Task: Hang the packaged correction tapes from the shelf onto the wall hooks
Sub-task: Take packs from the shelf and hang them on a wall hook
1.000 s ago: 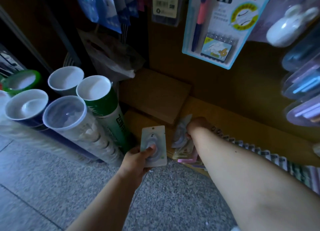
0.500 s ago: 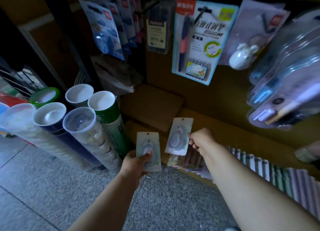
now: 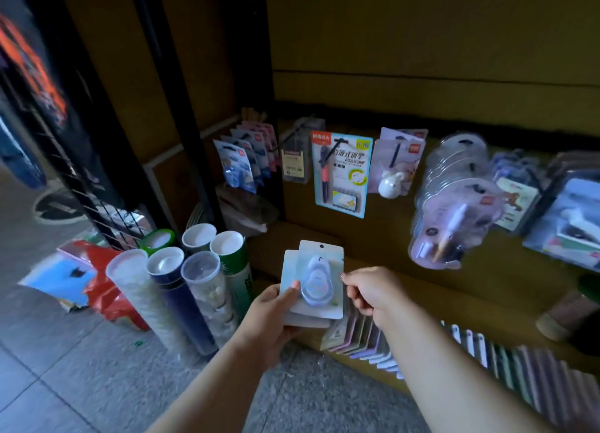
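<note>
Two packaged correction tapes (image 3: 319, 278), stacked front on back, sit at frame centre above the shelf (image 3: 461, 306), gripped by the left hand (image 3: 271, 315), thumb across the front card. At three o'clock of them, the right hand (image 3: 373, 291) pinches the front card's edge. Hooked wall packs (image 3: 339, 176) hang at twelve o'clock.

pen blister card (image 3: 341, 172) | red "M&G" logo, top-left | other print illegible
</note>
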Demonstrator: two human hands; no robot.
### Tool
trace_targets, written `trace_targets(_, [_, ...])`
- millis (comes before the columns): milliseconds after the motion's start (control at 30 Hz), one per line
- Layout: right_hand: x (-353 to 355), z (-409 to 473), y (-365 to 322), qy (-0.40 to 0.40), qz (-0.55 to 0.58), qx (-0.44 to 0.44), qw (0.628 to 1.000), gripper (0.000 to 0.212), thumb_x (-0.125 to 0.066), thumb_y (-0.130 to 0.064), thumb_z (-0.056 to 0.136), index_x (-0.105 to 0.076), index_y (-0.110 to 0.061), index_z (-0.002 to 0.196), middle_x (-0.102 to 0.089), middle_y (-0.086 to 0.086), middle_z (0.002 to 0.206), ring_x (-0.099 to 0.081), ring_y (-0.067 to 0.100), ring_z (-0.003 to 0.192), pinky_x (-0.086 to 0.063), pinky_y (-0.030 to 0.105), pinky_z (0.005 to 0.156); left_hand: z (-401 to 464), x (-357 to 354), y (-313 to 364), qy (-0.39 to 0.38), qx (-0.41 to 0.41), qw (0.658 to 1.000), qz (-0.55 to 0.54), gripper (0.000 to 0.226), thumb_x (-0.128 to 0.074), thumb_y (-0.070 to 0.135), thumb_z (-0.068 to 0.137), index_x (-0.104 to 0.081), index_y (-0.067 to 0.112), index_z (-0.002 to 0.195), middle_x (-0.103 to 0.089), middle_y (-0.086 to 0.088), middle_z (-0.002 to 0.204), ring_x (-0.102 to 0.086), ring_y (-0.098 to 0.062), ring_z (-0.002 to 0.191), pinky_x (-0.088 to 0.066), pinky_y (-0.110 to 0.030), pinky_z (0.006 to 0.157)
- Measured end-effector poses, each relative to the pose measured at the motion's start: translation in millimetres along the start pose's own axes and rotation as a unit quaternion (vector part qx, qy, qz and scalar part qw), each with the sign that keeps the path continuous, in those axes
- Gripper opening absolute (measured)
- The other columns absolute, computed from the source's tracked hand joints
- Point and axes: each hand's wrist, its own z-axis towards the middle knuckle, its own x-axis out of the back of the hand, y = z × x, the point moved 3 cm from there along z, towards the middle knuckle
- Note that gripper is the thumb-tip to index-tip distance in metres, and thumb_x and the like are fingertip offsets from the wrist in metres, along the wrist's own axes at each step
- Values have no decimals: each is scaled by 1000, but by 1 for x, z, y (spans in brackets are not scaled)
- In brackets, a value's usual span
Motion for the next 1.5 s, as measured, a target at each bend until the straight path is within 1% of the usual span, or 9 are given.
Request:
trace_targets(100, [-3,-18,-17,-1,5,57,998,21,-64,-22,89,-62,-14,70,-51,1,54,-38,12,42,-23,17,34,-17,-2,17,9,-21,1000,2,31,-61,22,94,-61,3,119,-70,-20,114,-68,-31,103,-54,-50,94])
trace_targets(233, [-11,-45,-38,-26,-2,123,992,35,-69,-50,80,-61,-16,72,-59,0,65,-48,16,55,-30,24,47,-34,0,43,24,-58,998,-1,32,-64,22,92,-61,5,119,-71,-18,113,-66,-33,108,-53,-51,96])
trace_targets(367, [-28,-72,-56,-97,11,161,982,21,-78,-36,74,-68,-17,77,-75,-2,83,-67,23,86,-45,30,69,-48,3,66,24,-112,993,-1,29,-65,20,91,-61,4,116,-75,-17,104,-70,-32,100,-54,-50,94])
trace_targets(567, [-50,-94,-89,-154,66,216,962,3,-69,-19,85,-70,-18,87,-75,-4,88,-70,10,81,-54,22,66,-64,9,105,20,-174,984,-17,26,-63,21,93,-63,5,113,-75,-17,102,-73,-28,90,-58,-38,73])
trace_targets(733, [-63,-102,-121,-135,21,277,951,10,-63,-28,90,-66,-23,98,-71,-6,94,-66,9,83,-51,22,54,-69,13,138,-7,-200,979,-49,16,-60,17,94,-63,7,107,-73,-14,102,-72,-25,88,-57,-33,66])
trace_targets(933, [-82,-101,-171,-133,-4,346,929,12,-61,-28,92,-63,-26,104,-70,-7,99,-67,15,93,-54,30,60,-73,15,187,-59,-219,969,-93,23,-57,14,96,-59,4,116,-70,-24,113,-68,-42,104,-53,-59,91])
trace_targets(1133, [-101,-107,-235,-138,-47,408,901,16,-60,-27,93,-59,-23,108,-66,-7,90,-60,4,63,-40,18,39,-72,28,233,-71,-260,953,-140,26,-53,15,96,-60,7,120,-71,-20,113,-72,-37,95,-60,-44,71])
trace_targets(1300, [-111,-106,-294,-90,-74,465,878,6,-61,-31,91,-55,-30,93,-63,-4,90,-54,11,64,-39,21,39,-68,42,252,-59,-296,940,-160,34,-61,17,86,-62,7,118,-71,-20,114,-73,-34,93,-56,-45,77])
trace_targets(1500, [-126,-112,-353,-46,-98,507,855,21,-59,-32,92,-56,-18,107,-57,-8,84,-52,9,65,-38,19,38,-62,55,251,-70,-303,934,-179,36,-60,15,83,-63,5,117,-72,-22,110,-73,-37,92,-60,-45,70])
